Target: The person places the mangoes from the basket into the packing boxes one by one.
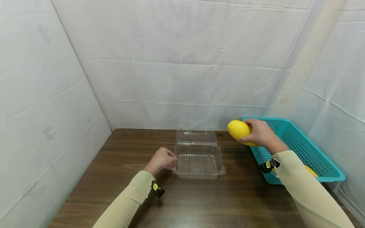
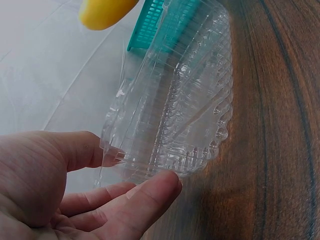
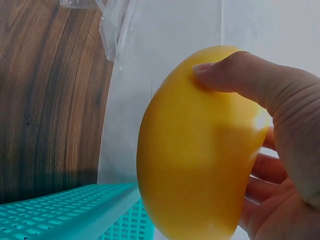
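A smooth yellow mango (image 1: 238, 129) is held up in my right hand (image 1: 260, 134), over the left rim of the teal basket (image 1: 313, 152). In the right wrist view the thumb lies across the mango (image 3: 195, 150) and the fingers curl behind it. My left hand (image 1: 163, 160) pinches the left side wall of a clear plastic clamshell box (image 1: 199, 161), thumb inside and fingers outside in the left wrist view. The box sits on the table with its lid (image 1: 196, 136) laid back toward the wall.
More yellow fruit (image 1: 310, 171) lies in the basket, partly hidden by my right sleeve. The brown wooden table (image 1: 119, 164) ends against white sheeting (image 1: 171, 79) at the back and sides. The basket stands near the right side sheet.
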Motion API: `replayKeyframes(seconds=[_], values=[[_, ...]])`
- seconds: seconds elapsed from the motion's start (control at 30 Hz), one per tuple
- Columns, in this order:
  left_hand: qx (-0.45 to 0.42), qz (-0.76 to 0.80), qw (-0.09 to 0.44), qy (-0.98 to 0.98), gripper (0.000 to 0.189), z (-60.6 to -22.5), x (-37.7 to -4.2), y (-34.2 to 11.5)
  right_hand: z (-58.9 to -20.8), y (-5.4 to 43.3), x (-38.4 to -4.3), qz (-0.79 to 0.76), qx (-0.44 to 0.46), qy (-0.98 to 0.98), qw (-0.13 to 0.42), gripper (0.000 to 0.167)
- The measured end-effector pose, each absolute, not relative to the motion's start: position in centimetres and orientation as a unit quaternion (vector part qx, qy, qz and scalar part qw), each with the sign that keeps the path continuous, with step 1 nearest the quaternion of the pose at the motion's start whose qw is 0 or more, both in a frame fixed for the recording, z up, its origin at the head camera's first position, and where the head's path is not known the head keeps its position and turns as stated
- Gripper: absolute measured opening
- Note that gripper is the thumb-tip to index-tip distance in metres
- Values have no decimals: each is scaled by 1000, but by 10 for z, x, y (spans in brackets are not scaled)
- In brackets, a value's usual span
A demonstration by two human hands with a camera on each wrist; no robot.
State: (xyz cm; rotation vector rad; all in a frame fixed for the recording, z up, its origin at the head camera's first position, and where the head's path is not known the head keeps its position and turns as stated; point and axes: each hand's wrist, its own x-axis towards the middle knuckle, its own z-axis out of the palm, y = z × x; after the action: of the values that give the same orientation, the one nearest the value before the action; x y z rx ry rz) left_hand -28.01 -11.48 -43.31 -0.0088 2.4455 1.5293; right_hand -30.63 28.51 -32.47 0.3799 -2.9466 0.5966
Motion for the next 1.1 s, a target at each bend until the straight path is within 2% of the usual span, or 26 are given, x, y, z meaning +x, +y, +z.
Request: replayKeyframes(seconds=[0.3, 1.1], values=[[-3, 523, 126, 843, 19, -434, -281, -117, -329, 275, -309, 195, 144, -968, 59, 76], [1, 521, 127, 844, 18, -435, -282, -118, -341, 252, -312, 196, 201, -957, 73, 76]])
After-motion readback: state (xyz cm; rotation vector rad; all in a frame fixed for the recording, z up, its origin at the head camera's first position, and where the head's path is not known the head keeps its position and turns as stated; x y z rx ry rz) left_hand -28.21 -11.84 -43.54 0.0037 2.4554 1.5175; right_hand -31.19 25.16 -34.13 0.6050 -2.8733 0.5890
